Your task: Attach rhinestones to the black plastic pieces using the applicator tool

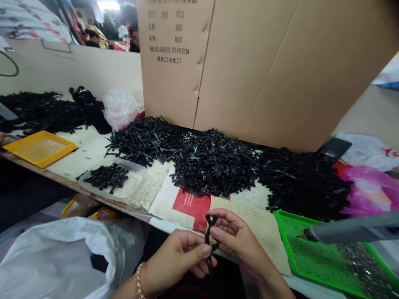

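Note:
Between my two hands, just past the table's front edge, is a small black strap-like piece (208, 236) with a forked upper end. My left hand (183, 255) pinches its lower part between thumb and fingers. Higher up, my right hand (233, 232) grips the forked end with thumb and forefinger. Beyond the hands, a heap of similar black pieces (215, 162) lies partly on a red and white sheet (187, 203). A tan textured mat (249, 216) lies under and to the right of my right hand.
A green tray (324, 257) with small metal parts stands at right, a grey tool arm (358, 227) above it. A clear container (134, 178) of black pieces and a yellow tray (40, 147) are at left. A large cardboard box (249, 74) stands behind; a white sack (59, 257) sits below.

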The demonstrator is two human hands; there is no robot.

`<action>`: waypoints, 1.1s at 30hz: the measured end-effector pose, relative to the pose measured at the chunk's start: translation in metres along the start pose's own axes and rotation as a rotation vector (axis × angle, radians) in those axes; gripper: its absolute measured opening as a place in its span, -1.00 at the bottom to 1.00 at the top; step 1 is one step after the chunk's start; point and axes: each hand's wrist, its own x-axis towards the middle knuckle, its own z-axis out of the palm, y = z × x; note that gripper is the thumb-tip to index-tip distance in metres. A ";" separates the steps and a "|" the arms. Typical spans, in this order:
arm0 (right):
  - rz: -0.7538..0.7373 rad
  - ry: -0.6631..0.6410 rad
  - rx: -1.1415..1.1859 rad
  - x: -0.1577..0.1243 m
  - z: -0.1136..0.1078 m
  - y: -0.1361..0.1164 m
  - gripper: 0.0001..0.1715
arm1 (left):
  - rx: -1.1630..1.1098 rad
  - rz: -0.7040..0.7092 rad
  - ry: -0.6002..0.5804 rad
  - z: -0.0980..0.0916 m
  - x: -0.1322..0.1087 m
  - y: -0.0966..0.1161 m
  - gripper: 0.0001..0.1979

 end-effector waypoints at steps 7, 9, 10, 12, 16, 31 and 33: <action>0.039 -0.050 0.122 -0.005 -0.001 0.000 -0.53 | -0.003 -0.010 -0.006 0.005 -0.001 0.000 -0.56; 0.060 -0.065 0.167 -0.005 -0.001 -0.002 -0.53 | -0.020 -0.023 -0.007 0.005 -0.001 0.001 -0.56; 0.064 -0.066 0.177 -0.005 -0.001 -0.002 -0.53 | -0.024 -0.033 -0.009 0.006 0.000 0.001 -0.56; 0.058 -0.059 0.177 -0.005 -0.002 -0.002 -0.52 | -0.027 -0.050 -0.017 0.006 0.001 0.002 -0.56; 0.024 -0.061 0.151 -0.006 -0.005 -0.001 -0.54 | -0.017 -0.055 -0.013 0.006 0.003 0.004 -0.59; 0.001 0.004 0.073 0.001 -0.010 0.004 -0.55 | -0.015 -0.014 0.140 0.004 0.012 -0.003 -0.55; 0.003 0.017 0.086 0.002 -0.008 0.007 -0.53 | -0.024 -0.008 0.137 0.004 0.012 -0.003 -0.55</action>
